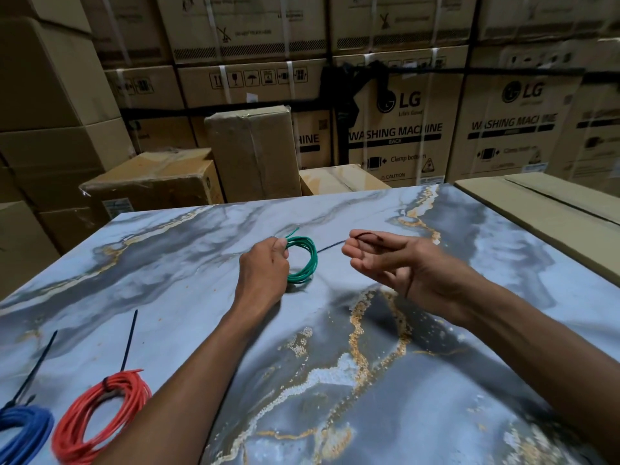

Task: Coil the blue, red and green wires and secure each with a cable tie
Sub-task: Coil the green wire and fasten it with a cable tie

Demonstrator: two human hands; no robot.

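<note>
My left hand (263, 268) grips a small coil of green wire (304, 263) at its left side, just above the marbled table (335, 364). My right hand (392, 263) is to the right of the coil and pinches a dark cable tie (330, 246) between thumb and fingers; the tie's free end points left toward the coil. A red wire coil (100, 417) lies at the near left with a dark cable tie (129, 340) around it, tail pointing away. A blue wire coil (23, 431) lies at the left edge, also with a tie (37, 364).
Stacked cardboard boxes (396, 129) fill the space behind the table. A flat cardboard box (543, 209) lies along the table's right side. Smaller boxes (251, 152) stand just past the far edge.
</note>
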